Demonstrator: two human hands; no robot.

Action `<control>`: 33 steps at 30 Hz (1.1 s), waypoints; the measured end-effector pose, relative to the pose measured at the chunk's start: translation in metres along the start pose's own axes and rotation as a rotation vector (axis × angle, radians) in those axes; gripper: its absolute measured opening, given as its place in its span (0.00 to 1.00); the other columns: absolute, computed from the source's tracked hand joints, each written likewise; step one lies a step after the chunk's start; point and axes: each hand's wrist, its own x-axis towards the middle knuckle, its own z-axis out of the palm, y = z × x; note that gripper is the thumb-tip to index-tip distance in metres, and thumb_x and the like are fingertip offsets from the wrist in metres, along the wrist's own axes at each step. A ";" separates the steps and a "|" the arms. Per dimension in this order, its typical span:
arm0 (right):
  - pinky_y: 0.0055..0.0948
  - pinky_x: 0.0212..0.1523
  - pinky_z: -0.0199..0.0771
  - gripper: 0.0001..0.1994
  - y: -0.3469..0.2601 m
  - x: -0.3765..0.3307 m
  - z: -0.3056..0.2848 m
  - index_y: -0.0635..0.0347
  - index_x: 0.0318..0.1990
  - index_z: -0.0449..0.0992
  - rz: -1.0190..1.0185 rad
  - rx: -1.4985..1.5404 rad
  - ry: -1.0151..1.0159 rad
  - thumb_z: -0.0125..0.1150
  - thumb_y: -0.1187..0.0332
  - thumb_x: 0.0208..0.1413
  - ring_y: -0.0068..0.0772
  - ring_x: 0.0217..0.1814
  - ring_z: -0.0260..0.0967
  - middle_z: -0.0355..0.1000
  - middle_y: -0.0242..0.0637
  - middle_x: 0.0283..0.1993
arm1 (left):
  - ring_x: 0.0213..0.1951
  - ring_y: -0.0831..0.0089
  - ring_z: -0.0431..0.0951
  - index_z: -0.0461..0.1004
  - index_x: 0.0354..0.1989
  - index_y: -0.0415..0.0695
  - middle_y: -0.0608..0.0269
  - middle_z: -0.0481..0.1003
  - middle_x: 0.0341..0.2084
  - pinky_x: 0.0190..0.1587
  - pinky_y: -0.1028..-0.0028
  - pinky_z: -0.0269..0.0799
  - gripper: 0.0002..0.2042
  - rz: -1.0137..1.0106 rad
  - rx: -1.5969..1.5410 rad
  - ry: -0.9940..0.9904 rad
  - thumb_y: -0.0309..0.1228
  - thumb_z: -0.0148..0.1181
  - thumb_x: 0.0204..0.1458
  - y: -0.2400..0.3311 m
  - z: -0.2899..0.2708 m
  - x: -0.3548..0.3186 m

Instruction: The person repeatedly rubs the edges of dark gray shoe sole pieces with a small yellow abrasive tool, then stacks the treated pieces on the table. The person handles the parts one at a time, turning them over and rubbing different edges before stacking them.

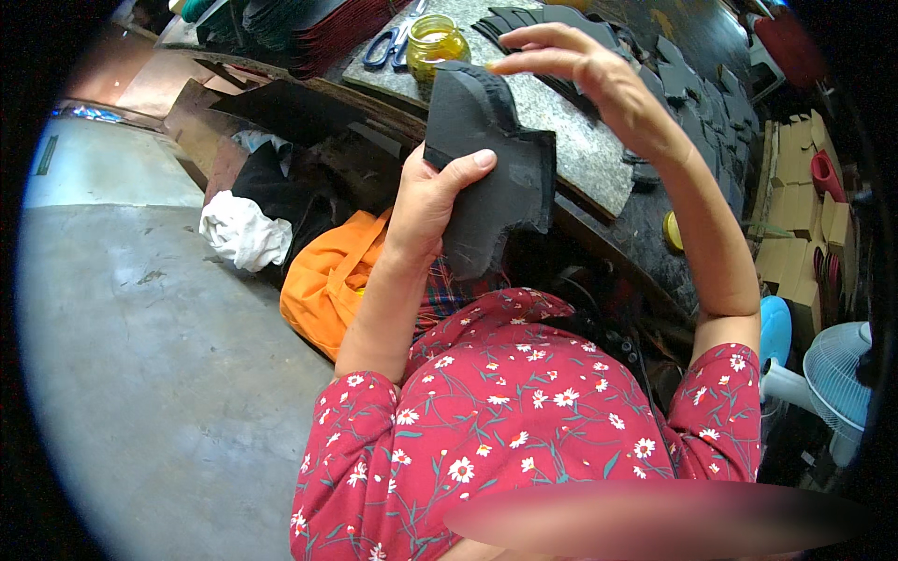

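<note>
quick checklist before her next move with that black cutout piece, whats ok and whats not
1. Left hand has firm hold of the black cutout piece: ok, thumb pressed across its face.
2. Right hand free: ok, fingers spread above the piece's top edge, nothing visible in them.
3. Glass jar within reach and upright on the stone slab: ok; whether it is open, cannot tell.
4. Scissors clear of the hands: ok, lying beside the jar.
5. Piece's upper edge clean: cannot tell.

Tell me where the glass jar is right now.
In the head view, the glass jar stands top centre on the granite slab, beside the blue scissors.
</note>
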 end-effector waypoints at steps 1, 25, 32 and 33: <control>0.42 0.67 0.56 0.42 -0.001 -0.006 0.005 0.52 0.57 0.78 0.043 0.039 -0.051 0.24 0.30 0.62 0.44 0.66 0.63 0.67 0.44 0.63 | 0.37 0.74 0.80 0.73 0.48 0.36 0.60 0.78 0.38 0.41 0.73 0.79 0.16 -0.025 0.026 -0.028 0.28 0.66 0.51 0.000 0.003 0.000; 0.45 0.67 0.49 0.44 0.014 -0.046 0.011 0.44 0.60 0.75 0.019 -0.284 -0.008 0.17 0.28 0.59 0.46 0.65 0.62 0.65 0.41 0.67 | 0.35 0.76 0.79 0.75 0.47 0.35 0.61 0.79 0.35 0.40 0.75 0.77 0.18 -0.198 0.180 -0.205 0.30 0.66 0.50 0.008 0.020 0.004; 0.48 0.70 0.43 0.44 0.010 -0.057 0.008 0.43 0.61 0.75 0.017 -0.450 -0.008 0.17 0.28 0.59 0.46 0.67 0.61 0.64 0.41 0.68 | 0.34 0.76 0.80 0.75 0.47 0.35 0.61 0.79 0.35 0.40 0.75 0.77 0.18 -0.240 0.210 -0.243 0.30 0.66 0.49 0.008 0.023 0.004; 0.48 0.70 0.43 0.44 0.010 -0.058 0.007 0.43 0.61 0.74 0.004 -0.461 -0.004 0.17 0.28 0.59 0.46 0.67 0.61 0.64 0.41 0.68 | 0.34 0.76 0.80 0.75 0.47 0.35 0.61 0.79 0.35 0.39 0.75 0.77 0.18 -0.242 0.205 -0.247 0.31 0.66 0.49 0.008 0.023 0.004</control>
